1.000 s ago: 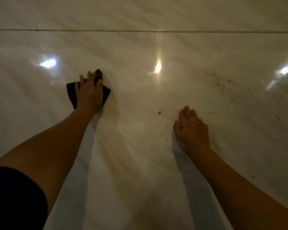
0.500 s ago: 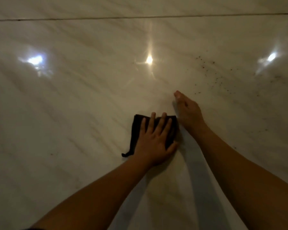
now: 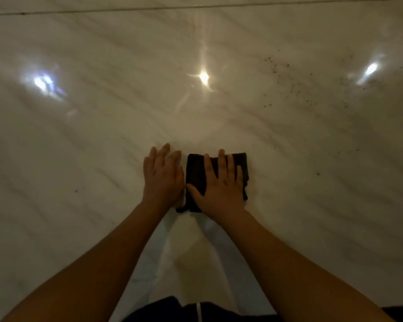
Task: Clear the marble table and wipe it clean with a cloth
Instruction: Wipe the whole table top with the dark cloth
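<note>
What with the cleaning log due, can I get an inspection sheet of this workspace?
Surface: marble table, glossy, with three light reflections.
Job's things: dark folded cloth lying flat near the front.
Clutter: dark specks scattered to the far right; a few single specks elsewhere.
Grips: left hand flat on the marble beside the cloth, holding nothing; right hand flat, pressing the cloth.
Cables: nothing seen.
Surroundings: seam along the far side; dark clothing at the bottom edge.

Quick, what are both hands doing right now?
Left hand: open, flat on the marble table, holding nothing.
Right hand: open, straight fingers pressing the dark cloth.
</note>
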